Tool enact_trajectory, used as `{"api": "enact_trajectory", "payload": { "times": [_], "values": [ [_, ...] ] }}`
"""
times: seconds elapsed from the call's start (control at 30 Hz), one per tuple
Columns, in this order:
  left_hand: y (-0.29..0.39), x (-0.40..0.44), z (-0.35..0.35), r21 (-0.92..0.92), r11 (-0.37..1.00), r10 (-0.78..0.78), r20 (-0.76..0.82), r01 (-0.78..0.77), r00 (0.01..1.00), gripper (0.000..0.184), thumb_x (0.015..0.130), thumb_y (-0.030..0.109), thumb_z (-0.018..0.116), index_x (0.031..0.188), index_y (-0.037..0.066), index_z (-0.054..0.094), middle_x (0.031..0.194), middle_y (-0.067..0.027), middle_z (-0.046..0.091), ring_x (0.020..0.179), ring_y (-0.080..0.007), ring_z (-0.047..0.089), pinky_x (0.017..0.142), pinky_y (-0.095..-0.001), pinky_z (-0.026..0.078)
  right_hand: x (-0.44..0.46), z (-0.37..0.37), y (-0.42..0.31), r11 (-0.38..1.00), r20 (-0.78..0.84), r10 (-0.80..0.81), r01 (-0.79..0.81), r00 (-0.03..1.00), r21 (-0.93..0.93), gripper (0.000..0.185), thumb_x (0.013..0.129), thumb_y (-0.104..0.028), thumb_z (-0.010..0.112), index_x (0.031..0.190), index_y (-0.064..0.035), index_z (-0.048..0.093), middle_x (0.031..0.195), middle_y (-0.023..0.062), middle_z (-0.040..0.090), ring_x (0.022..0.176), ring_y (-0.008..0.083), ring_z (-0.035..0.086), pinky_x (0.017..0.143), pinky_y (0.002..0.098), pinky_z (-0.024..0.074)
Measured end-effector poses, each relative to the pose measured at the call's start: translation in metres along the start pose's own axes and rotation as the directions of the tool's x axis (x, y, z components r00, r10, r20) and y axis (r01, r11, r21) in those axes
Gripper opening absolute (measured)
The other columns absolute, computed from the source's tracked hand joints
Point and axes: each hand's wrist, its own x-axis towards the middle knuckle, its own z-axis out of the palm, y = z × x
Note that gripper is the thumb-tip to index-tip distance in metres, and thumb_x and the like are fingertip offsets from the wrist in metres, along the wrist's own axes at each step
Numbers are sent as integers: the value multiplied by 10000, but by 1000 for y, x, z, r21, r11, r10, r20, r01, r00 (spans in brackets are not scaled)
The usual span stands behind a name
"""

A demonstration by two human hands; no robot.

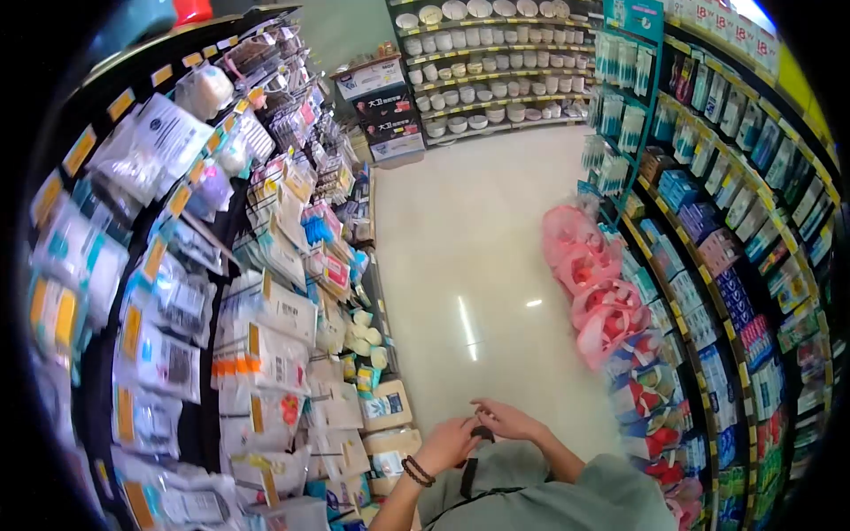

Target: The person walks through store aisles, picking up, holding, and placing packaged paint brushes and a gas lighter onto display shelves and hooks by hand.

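Note:
My left hand point(448, 441), with a dark beaded bracelet point(416, 472) at its wrist, is held close in front of my body. Its fingers are curled at a black strap point(469, 476) that runs down the front of my grey-green shirt point(549, 491). From the other side my right hand point(511, 419) reaches in, fingers bent toward the left fingertips, so the two hands meet. A small black curved piece point(482, 434) shows between them. Whatever the right fingertips pinch is too small to make out.
Packaged goods hang on the left shelf rack point(266, 310) close to my left arm. Pink bagged items point(589, 283) jut into the aisle from the right shelves point(708, 310). Pale floor point(469, 230) runs to bowl shelves point(496, 66) and stacked boxes point(385, 106) at the far end.

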Motion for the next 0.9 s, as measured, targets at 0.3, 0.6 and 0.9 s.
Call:
{"api": "enact_trajectory", "payload": {
  "times": [0.3, 0.6, 0.9],
  "values": [
    [-135, 120, -44, -250, 963, -94, 37, 100, 995, 401, 922, 256, 628, 1255, 42, 563, 1149, -197, 636, 1062, -400, 579, 910, -453, 471, 156, -77, -27, 995, 96, -74, 67, 993, 69, 403, 1005, -246, 528, 1326, -4, 519, 1196, 187, 636, 1089, 288, 630, 946, 361, 489],
    [-297, 267, -125, -191, 975, -107, 36, 111, 994, 407, 899, 289, 613, 1227, 51, 568, 1081, -174, 651, 1004, -368, 616, 845, -482, 500, 341, -181, -17, 988, 120, 156, -157, 981, 0, 357, 997, -177, 519, 1301, 9, 532, 1178, 168, 650, 1066, 255, 642, 927, 350, 503],
    [-396, 458, -342, -73, 997, -18, -287, -3, 958, 412, 939, 256, 611, 1289, 44, 560, 1179, -178, 637, 1089, -373, 584, 944, -443, 474, 551, -300, -97, 994, -66, 59, -52, 996, 96, 346, 1005, -187, 517, 1283, 18, 537, 1089, 122, 653, 963, 183, 615, 868, 320, 495]
  ]
}}
